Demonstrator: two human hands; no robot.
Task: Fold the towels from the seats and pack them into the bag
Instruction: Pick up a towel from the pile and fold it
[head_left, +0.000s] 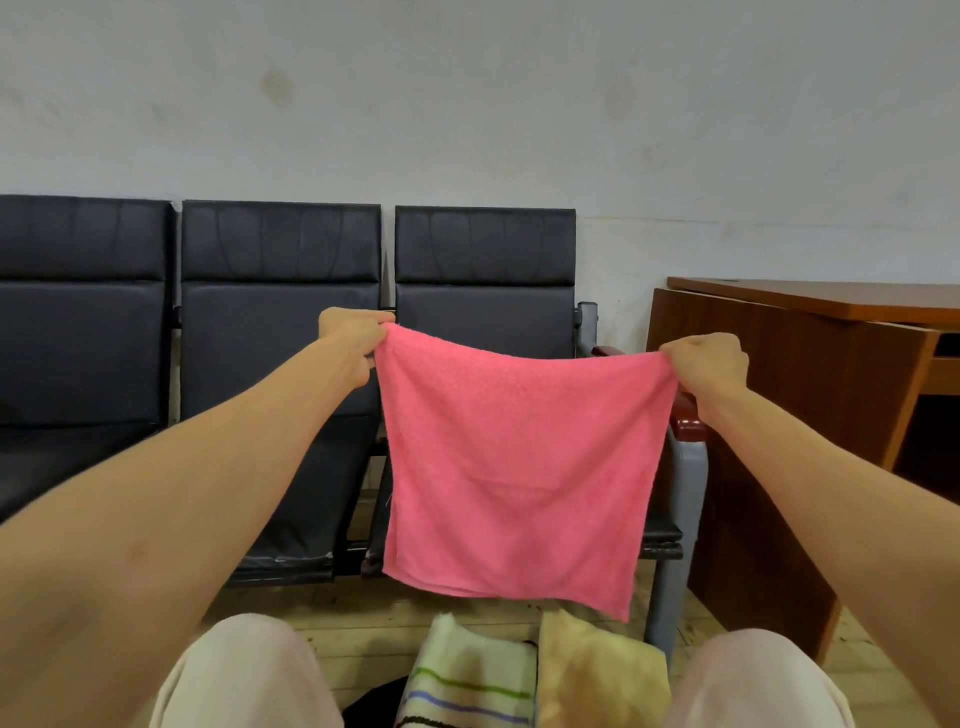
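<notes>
You hold a pink terry towel (519, 467) spread out in the air in front of you, its looped pile soft and slightly fuzzy, its shape close to a square with a sagging top edge. Your left hand (350, 343) has its grip pinched on the upper left corner, fingers curled round the cloth; your right hand (709, 366) has its grip clenched on the upper right corner in the same way. The towel hangs free, touching nothing below it, in front of the rightmost seat (485, 275) of a row of three black seats (280, 291) with smooth, padded, leather-like cushions creased in vertical panels. The towel hides most of that seat's cushion and part of its grey metal frame (688, 478) with a glossy dark red armrest (685, 415).

At the bottom edge, between your knees in pale trousers (244, 675), two folded towels stand upright side by side: a cream one with green, purple and black stripes (467, 680) and a plain yellowish one (597, 675). Both are cut off by the frame. A dark shape (374, 701) beside the striped towel could be the bag, but too little shows to tell. To the right stands a brown wood-veneer bench (779, 374), partly cut off. The floor (363, 623) is worn pale wooden boards.
</notes>
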